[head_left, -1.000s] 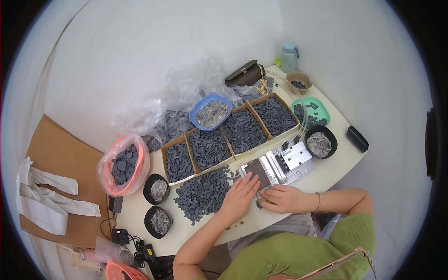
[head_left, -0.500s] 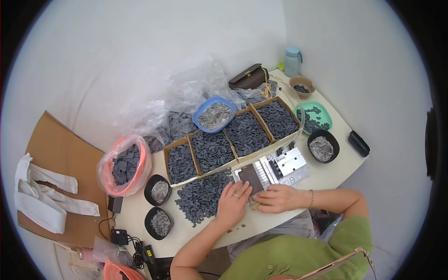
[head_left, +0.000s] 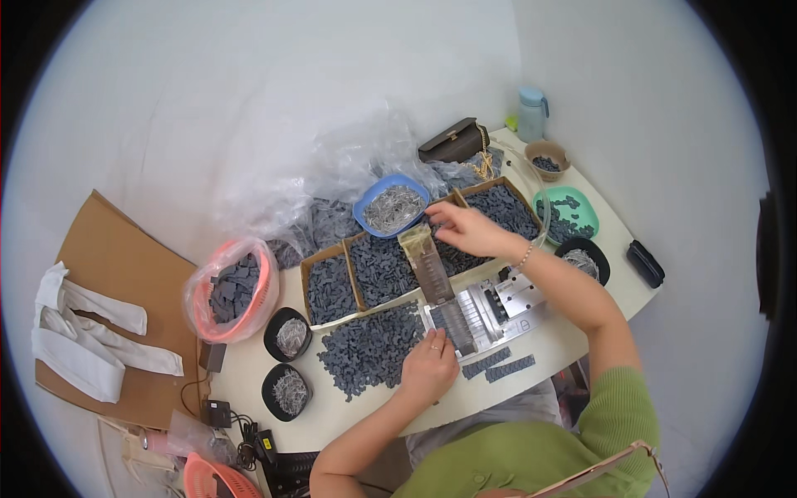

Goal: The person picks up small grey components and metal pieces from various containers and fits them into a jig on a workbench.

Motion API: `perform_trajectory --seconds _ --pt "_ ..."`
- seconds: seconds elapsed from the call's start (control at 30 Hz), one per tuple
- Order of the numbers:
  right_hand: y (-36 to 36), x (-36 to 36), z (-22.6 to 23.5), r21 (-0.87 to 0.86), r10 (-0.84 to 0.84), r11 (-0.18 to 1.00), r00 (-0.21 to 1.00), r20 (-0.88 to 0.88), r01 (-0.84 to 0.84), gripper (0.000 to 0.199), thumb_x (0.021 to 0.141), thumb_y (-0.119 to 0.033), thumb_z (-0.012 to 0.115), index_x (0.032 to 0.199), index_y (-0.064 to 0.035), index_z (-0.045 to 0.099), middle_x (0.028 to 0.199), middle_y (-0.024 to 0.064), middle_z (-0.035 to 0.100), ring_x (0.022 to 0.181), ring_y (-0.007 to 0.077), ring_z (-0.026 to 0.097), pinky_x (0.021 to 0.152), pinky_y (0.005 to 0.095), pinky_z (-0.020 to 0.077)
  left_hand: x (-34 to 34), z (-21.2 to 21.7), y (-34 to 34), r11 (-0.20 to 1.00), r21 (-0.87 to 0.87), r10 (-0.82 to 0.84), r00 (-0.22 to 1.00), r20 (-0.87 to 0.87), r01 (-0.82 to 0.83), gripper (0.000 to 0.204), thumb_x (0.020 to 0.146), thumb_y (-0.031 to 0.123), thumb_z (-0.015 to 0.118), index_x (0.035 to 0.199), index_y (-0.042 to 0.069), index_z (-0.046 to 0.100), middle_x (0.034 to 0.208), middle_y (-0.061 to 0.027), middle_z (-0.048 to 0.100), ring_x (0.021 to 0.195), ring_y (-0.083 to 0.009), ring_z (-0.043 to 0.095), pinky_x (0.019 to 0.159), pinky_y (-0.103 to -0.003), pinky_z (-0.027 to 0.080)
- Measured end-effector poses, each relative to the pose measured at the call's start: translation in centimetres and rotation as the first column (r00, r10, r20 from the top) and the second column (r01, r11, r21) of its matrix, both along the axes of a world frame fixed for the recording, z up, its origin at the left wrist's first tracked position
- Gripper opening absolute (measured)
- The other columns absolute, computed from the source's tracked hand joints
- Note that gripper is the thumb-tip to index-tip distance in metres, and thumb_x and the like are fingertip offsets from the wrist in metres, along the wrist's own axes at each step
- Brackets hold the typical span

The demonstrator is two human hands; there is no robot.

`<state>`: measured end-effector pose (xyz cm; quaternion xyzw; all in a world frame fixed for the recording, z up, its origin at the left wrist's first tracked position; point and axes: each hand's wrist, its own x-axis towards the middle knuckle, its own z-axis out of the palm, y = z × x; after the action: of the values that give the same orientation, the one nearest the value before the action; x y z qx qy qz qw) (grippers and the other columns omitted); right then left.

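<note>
Across the middle, a pale, smooth table [head_left: 342,425] with a curved front edge; open room along that edge toward the left and again at the right-hand end, crowding toward the back. At far left, a stiff brown cardboard panel [head_left: 124,274] under limp white cloth [head_left: 79,365]. Along the rear half, a partitioned cardboard tray [head_left: 354,278], straight-walled, filled close to the rim with small, matt, dark grey pieces; crumpled clear plastic [head_left: 365,137] behind, leaving scant room. In front of the tray, a silver metal fixture [head_left: 475,309], ribbed and square-edged, near the front edge. Just left, a loose grey heap [head_left: 365,349], grainy and spread low. Further left, a round orange basket [head_left: 266,278] lined with plastic. At the fixture's far side, a see-through brownish plate [head_left: 432,274], long and rectangular, tilted up over the tray. Near the upper end, right hand [head_left: 466,230], fingers partly curled; cannot tell contact or grip. At the fixture's near left corner, left hand [head_left: 429,365], fingertips on the metal edge; cannot tell a pinch from a light rest. At left, two black bowls [head_left: 282,319] of thin, shiny pins. Just inside the front edge, two slim dark strips [head_left: 486,363].
</note>
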<state>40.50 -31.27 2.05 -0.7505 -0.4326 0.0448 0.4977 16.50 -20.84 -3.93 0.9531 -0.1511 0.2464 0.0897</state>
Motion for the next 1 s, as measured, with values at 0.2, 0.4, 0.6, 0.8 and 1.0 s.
perform_trajectory --seconds 0.2,0.4,0.6,0.8,1.0 --pt "-7.4 5.9 2.0 -0.537 -0.105 0.779 0.911 0.399 0.325 0.027 0.081 -0.015 0.069 0.107 -0.0095 0.064 0.097 0.0123 0.069 0.092 0.0304 0.065 0.079 0.0412 0.0521 0.5 0.1 -0.3 0.966 0.259 0.013 0.999 -0.031 -0.004 0.018 0.072 0.008 0.061 0.084 -0.004 0.066 0.096 -0.0223 0.067 0.086 -0.0335 0.068 0.066 -0.036 0.056" --pt "-9.4 3.8 1.0 -0.644 -0.032 0.688 0.901 0.434 0.335 0.033 0.074 -0.014 0.074 0.105 -0.0136 0.064 0.103 0.0080 0.062 0.100 0.0286 0.062 0.082 0.0412 0.0510 1.9 4.0 0.0 0.995 0.095 0.046 0.894 -0.446 -0.004 0.008 0.075 0.009 0.059 0.075 0.001 0.061 0.078 -0.0152 0.064 0.074 -0.0287 0.067 0.059 -0.038 0.054" --pt "-8.4 3.8 -1.4 -0.641 0.138 0.728 0.863 0.486 0.245 0.035 0.071 -0.009 0.073 0.104 -0.0131 0.064 0.103 0.0090 0.060 0.100 0.0285 0.061 0.084 0.0406 0.0501 2.9 5.7 3.0 0.906 -0.405 0.057 0.985 -0.162 -0.119 0.005 0.082 0.006 0.061 0.084 0.002 0.059 0.074 -0.0142 0.060 0.067 -0.0291 0.061 0.061 -0.038 0.048" --pt "-8.0 4.0 -0.9 -0.676 0.189 0.694 0.845 0.500 0.245 0.029 0.072 -0.010 0.071 0.101 -0.0092 0.066 0.098 0.0127 0.063 0.095 0.0299 0.064 0.081 0.0423 0.0521 3.2 10.2 13.2 0.523 -0.810 0.307 0.945 -0.112 -0.266 0.013 0.095 0.010 0.051 0.085 0.003 0.056 0.072 -0.0003 0.054 0.066 -0.0080 0.054 0.058 -0.024 0.043" --pt "-7.7 4.2 -1.6 -0.652 0.191 0.693 0.794 0.577 0.307 0.028 0.071 -0.018 0.074 0.097 -0.0083 0.067 0.089 0.0139 0.066 0.085 0.0298 0.067 0.077 0.0419 0.0535 1.7 11.9 31.3 0.622 -0.532 0.734 0.664 0.140 -0.575 0.025 0.096 0.018 0.050 0.100 -0.005 0.059 0.089 -0.0154 0.062 0.079 -0.0237 0.060 0.074 -0.035 0.047"
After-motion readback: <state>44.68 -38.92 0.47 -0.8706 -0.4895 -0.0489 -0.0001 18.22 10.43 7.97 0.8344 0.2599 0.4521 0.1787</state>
